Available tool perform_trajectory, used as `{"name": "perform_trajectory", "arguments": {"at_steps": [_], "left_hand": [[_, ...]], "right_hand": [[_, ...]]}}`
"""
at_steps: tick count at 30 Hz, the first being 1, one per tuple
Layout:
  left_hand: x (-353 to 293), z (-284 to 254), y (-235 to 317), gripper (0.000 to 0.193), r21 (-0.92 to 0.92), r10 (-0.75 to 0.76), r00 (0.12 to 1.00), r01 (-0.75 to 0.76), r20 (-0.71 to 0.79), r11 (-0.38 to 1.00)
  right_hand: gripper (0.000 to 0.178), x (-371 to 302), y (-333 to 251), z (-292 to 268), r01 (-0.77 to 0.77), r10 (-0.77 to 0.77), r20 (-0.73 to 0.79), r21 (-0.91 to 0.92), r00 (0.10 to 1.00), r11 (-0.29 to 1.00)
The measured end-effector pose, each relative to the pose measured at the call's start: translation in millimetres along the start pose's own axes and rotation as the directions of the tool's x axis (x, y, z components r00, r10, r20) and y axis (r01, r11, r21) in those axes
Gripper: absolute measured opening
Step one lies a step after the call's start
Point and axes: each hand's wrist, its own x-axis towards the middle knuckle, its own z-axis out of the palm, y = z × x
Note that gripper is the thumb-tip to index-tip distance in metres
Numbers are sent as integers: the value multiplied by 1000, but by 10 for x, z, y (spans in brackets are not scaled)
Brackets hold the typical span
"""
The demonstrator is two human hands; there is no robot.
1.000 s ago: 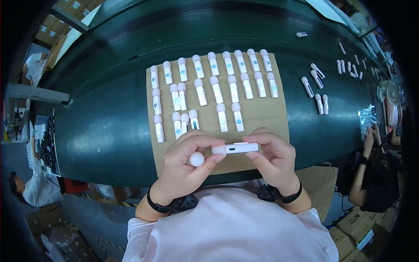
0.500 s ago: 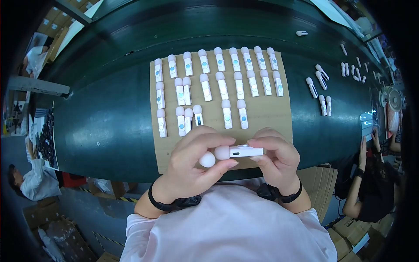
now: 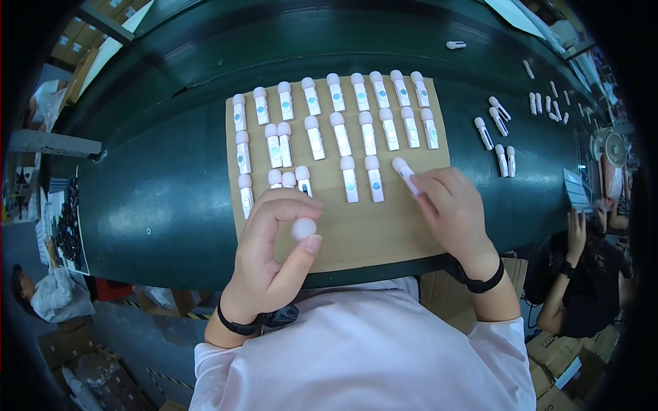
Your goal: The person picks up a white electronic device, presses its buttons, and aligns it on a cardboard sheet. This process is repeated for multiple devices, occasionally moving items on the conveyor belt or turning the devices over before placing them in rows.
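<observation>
My left hand (image 3: 271, 250) is closed around a round, pale ball-shaped piece (image 3: 303, 229), which shows between thumb and forefinger. Whether more of it lies inside the palm is hidden. My right hand (image 3: 452, 209) pinches the lower end of a small white wand massager (image 3: 404, 174) with a pale round head. That wand slants over the right part of a brown cardboard sheet (image 3: 363, 236); whether it touches the sheet I cannot tell. Several like wands (image 3: 341, 137) lie in rows on the cardboard, most with a blue round spot, heads pointing away from me.
The cardboard lies on a dark green bench (image 3: 151, 178). More wands (image 3: 498, 123) are scattered on the bench to the right, near a small fan (image 3: 615, 149). A person in black (image 3: 582, 281) works at the right, another in a light top (image 3: 62, 291) at the left.
The hands have moved apart. My right hand has carried the wand forward and right to the cardboard, and my left has let go of it, keeping the round piece.
</observation>
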Motion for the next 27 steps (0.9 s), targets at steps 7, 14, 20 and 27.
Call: {"name": "perform_trajectory", "arguments": {"at_steps": [7, 14, 20, 27], "left_hand": [[23, -72, 21, 29, 258, 127, 989, -142, 76, 956], [8, 19, 0, 31, 116, 45, 999, -47, 18, 992], [5, 58, -41, 26, -72, 13, 994, -5, 107, 997], [32, 86, -56, 24, -63, 120, 986, -113, 114, 992]], "right_hand": [[27, -14, -48, 16, 77, -81, 123, 34, 989, 996], [30, 45, -17, 9, 66, -69, 113, 30, 991, 997], [35, 102, -273, -158, -22, -17, 100, 377, 995, 926], [38, 148, -557, -64, -135, 24, 150, 794, 988, 593]]}}
